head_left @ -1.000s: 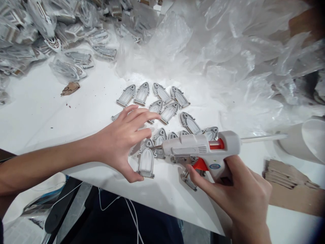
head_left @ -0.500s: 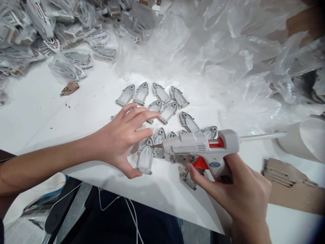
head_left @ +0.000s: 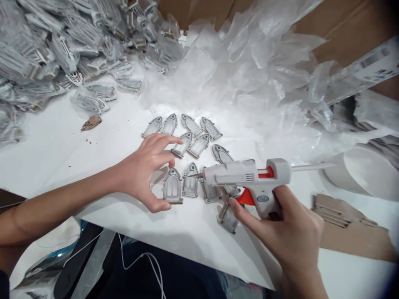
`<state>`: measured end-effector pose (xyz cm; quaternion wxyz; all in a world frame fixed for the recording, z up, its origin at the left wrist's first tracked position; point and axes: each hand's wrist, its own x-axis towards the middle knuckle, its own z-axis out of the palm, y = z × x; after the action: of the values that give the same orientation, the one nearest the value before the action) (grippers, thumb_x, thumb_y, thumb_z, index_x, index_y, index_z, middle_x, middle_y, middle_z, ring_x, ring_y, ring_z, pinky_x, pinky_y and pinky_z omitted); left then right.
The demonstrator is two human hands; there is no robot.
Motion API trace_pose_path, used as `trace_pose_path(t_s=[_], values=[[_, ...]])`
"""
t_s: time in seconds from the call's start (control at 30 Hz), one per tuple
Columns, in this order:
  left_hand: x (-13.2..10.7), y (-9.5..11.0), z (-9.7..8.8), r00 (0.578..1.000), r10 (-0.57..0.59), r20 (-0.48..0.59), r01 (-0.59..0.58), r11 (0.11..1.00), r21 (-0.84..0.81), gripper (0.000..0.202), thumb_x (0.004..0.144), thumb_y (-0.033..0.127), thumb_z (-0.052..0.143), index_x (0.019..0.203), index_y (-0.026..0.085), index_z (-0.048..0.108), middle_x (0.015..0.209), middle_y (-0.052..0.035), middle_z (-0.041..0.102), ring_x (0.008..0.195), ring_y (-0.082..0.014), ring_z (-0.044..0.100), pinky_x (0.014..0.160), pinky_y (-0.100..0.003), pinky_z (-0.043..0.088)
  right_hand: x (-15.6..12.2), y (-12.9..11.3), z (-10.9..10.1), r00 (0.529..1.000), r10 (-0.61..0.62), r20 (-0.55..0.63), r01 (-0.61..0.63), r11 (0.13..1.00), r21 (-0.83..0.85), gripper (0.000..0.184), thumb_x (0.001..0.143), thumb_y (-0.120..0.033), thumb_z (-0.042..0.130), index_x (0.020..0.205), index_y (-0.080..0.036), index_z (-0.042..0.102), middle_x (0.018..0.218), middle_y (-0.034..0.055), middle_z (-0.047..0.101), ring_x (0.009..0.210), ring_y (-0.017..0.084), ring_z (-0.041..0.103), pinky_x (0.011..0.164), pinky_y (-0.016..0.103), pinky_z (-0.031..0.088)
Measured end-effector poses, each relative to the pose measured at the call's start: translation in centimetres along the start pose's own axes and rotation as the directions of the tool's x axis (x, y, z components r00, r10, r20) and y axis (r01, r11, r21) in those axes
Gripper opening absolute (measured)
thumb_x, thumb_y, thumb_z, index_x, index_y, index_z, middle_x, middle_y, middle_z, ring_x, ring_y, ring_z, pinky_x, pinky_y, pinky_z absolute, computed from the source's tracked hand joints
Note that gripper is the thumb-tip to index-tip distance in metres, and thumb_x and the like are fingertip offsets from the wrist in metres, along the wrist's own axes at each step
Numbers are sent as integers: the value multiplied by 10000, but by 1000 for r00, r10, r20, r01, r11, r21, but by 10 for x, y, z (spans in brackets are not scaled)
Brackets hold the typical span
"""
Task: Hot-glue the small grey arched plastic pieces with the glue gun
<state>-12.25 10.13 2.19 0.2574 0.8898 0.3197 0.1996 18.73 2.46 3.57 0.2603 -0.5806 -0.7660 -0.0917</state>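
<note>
The left hand (head_left: 146, 170) has slid the arched window piece (head_left: 172, 187) a little nearer the worktop's front edge since a second ago, and its thumb now presses that piece's lower end while the fingers curl loosely above it, spread and not gripping; the piece lies flat on the white worktop (head_left: 56, 149), just left of the glue gun's tip. The right hand (head_left: 289, 232) is wrapped tight around the handle of the glue gun (head_left: 249, 178), forefinger on the orange trigger, and the nozzle, which touched the piece half a second ago, now hangs just above the neighbouring piece (head_left: 190, 185), pointing left. That suggests one piece has had its bead of glue and the gun is moving along the row. The view has also tipped up, so more of the cardboard box (head_left: 336, 25) at the back shows. Counted: one glue gun with one clear glue stick (head_left: 311, 167) poking out behind; about a dozen loose window pieces in the cluster, six in the far group, one by itself mid-way, and some five near the gun, partly hidden; one brown scrap (head_left: 91, 123); a heap of bagged pieces (head_left: 46, 54) too many to count; a drift of empty plastic bags (head_left: 249, 83).
</note>
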Motion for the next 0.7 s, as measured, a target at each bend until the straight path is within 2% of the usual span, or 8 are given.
trace_pose_path(t_s=[0.3,0.7], values=[[2,-2,-5,995,-77,58,86,979,-187,564,630,699,682,897,209,598,1457,-148,418,1327,-409,367,1123,-652,233,1,-3,-3,992,96,-86,-94,995,25,542,809,-510,707,694,-251,245,504,-99,282,410,58,268,394,222,237],[1,-4,-3,994,-88,57,100,961,-260,658,695,842,564,883,214,614,1461,-136,415,1325,-401,375,1099,-629,293,-1,0,-2,985,136,-103,-135,991,18,568,816,-575,680,689,-253,230,500,-96,267,412,60,248,394,236,221]])
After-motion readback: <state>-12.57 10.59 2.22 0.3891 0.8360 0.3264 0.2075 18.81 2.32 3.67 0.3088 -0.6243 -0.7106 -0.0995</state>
